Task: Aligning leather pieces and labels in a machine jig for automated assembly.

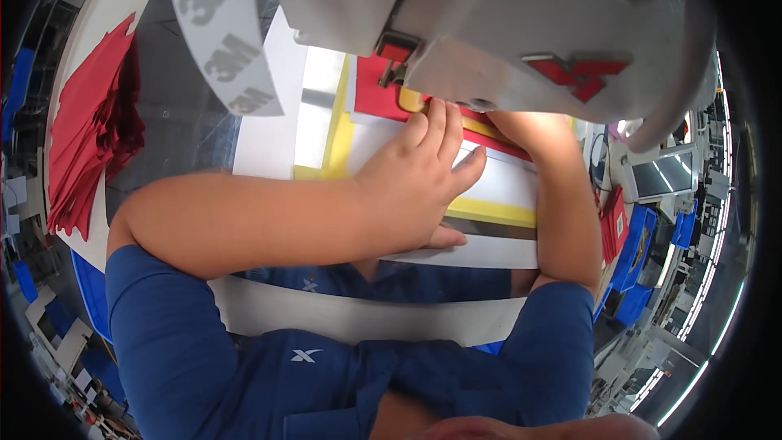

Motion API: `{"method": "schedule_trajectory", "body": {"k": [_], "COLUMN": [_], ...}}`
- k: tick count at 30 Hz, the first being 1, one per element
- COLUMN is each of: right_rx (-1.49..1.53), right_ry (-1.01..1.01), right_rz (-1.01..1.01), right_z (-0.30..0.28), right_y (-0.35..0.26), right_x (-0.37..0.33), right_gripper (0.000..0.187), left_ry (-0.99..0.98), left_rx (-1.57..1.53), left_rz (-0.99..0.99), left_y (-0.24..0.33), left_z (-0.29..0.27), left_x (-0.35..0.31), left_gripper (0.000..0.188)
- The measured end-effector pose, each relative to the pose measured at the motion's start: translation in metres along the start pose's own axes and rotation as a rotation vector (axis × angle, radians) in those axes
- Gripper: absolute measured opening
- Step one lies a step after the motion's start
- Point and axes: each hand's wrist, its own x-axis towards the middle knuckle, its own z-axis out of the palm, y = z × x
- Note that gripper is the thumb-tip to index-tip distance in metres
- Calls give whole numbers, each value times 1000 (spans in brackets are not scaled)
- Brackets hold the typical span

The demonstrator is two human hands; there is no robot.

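Observation:
Fingers stretched and spread, my left hand [407, 183] reaches across with its fingertips on a yellow strip [411, 99] and red fabric [379, 90]. These lie by the needle area of a grey sewing machine [489, 57], whose metal fitting [393, 72] is just left of the strip. My right hand [521, 129] rests at the right end of the red fabric; its fingers are hidden behind the machine head. Beneath the fabric is a white sheet [509, 183] with yellow borders [493, 211].
A grey-white printed tape [224, 41] hangs left of the machine. Red cut fabric pieces [94, 130] are piled at the far left. On the right are more red pieces [612, 224], a screen [664, 173] and blue bins [639, 248].

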Motion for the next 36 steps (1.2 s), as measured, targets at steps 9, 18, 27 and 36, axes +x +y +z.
{"method": "schedule_trajectory", "body": {"k": [9, 18, 27, 36], "right_rx": [-151, -127, -136, -174], "right_ry": [-38, 155, 152, 175], "right_rz": [-53, -192, -273, -326], "right_z": [-11, -4, -7, -6], "right_y": [-43, -58, -61, -58], "right_x": [-10, -33, -48, -37], "right_gripper": [15, 36, 37, 37], "left_ry": [-110, -215, -230, -267], "left_rx": [-2, -5, 2, 50], "left_rz": [68, 118, 64, 49], "left_y": [13, 26, 34, 39], "left_z": [-16, -29, -30, -29], "left_x": [-14, -28, -29, -27], "left_gripper": [94, 94, 93, 100]}}
